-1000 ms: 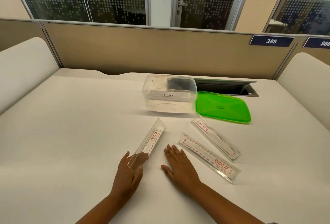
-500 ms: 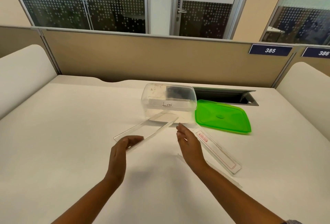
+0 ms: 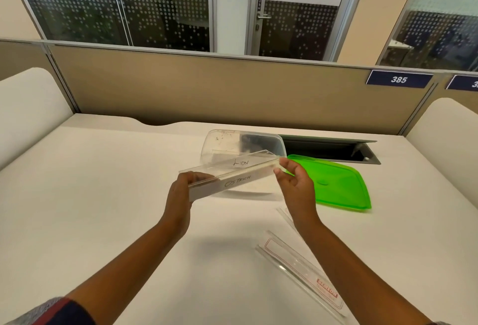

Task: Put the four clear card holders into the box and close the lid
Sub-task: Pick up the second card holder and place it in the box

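Observation:
Both hands hold one long clear card holder (image 3: pixel 232 178) in the air just in front of the clear plastic box (image 3: pixel 222 141). It carries a card reading "OSTRICH". My left hand (image 3: pixel 181 192) grips its near left end and my right hand (image 3: pixel 294 185) pinches its far right end. The box stands open, and a holder with a card reading "LION" (image 3: pixel 241 162) shows behind the held one. The green lid (image 3: pixel 333 185) lies flat to the right of the box. Two more clear holders lie on the table: one (image 3: pixel 302 273) at the lower right, another (image 3: pixel 285 214) mostly hidden under my right wrist.
The white desk (image 3: pixel 103 195) is bounded by a beige partition (image 3: pixel 207 91) at the back and white side panels. An open cable tray (image 3: pixel 331 148) is sunk into the desk behind the lid.
The left hand lifted a holder off the table and carried it toward the box. The right hand left the table and took hold of the holder's far end.

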The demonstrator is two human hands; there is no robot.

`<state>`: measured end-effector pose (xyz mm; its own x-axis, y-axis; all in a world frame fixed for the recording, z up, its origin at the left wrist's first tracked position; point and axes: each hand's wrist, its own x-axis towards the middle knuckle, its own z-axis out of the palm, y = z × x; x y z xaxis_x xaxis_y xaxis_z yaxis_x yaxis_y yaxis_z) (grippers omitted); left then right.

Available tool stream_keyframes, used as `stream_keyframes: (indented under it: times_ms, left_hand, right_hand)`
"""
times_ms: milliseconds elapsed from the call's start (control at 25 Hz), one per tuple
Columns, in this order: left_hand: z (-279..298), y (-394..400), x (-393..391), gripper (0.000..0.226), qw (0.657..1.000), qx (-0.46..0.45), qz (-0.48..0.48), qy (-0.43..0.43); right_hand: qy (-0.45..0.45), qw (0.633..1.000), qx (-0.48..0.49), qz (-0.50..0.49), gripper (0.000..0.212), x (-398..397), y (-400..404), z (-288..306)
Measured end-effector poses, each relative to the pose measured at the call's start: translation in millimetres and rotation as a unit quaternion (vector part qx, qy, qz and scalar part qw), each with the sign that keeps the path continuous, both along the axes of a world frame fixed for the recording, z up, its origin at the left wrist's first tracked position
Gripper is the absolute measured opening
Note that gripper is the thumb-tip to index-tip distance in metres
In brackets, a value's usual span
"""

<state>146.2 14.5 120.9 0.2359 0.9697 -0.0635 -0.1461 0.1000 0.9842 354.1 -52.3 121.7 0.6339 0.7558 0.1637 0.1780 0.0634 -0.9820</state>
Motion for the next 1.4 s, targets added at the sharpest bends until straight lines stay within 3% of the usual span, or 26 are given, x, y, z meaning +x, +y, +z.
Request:
stream_keyframes:
  times_ms: [200, 400, 760, 840, 960, 1000, 1120, 1240, 1400]
  left_hand:
    - [4.1, 25.9, 14.9, 0.053, 0.999, -0.041, -0.002, 0.029]
    - [15.7, 58.4, 36.2, 0.056, 0.989, -0.055, 0.089, 0.103]
    - [27.3, 99.7, 74.5, 0.03, 0.973, 0.034, 0.081, 0.215]
    - [23.6, 104.4, 78.7, 0.033, 0.943, 0.061, 0.094, 0.314]
    - [12.0, 115.8, 75.1, 0.04, 0.842, 0.099, 0.084, 0.523]
    - [7.1, 120.6, 72.7, 0.039, 0.829, 0.091, 0.077, 0.547]
    - [-5.0, 128.4, 62.9, 0.034, 0.832, 0.068, 0.077, 0.545]
    - [-16.8, 130.6, 53.9, 0.03, 0.784, 0.171, 0.023, 0.596]
    - [-23.3, 133.9, 50.3, 0.03, 0.739, 0.201, -0.02, 0.643]
  right_hand:
    - [0.0, 0.999, 0.008, -0.045, 0.007, 25.1, 24.1, -0.1]
    - [0.016, 0.999, 0.018, -0.036, 0.017, 36.9, 40.3, 1.0]
    - [0.049, 0.996, -0.043, -0.06, 0.012, 53.4, 71.3, 6.7]
    - [0.03, 0.995, -0.071, -0.069, 0.011, 60.3, 78.4, 7.3]
    - [-0.023, 0.985, -0.15, -0.082, 0.016, 70.4, 85.9, 5.3]
    - [-0.045, 0.979, -0.177, -0.085, 0.016, 73.3, 87.3, 4.5]
    - [-0.124, 0.96, -0.236, -0.084, 0.017, 75.5, 90.3, 1.5]
    - [-0.247, 0.936, -0.24, -0.078, 0.019, 67.4, 90.9, -6.1]
    - [-0.367, 0.894, -0.244, -0.077, 0.021, 56.8, 91.5, -20.6]
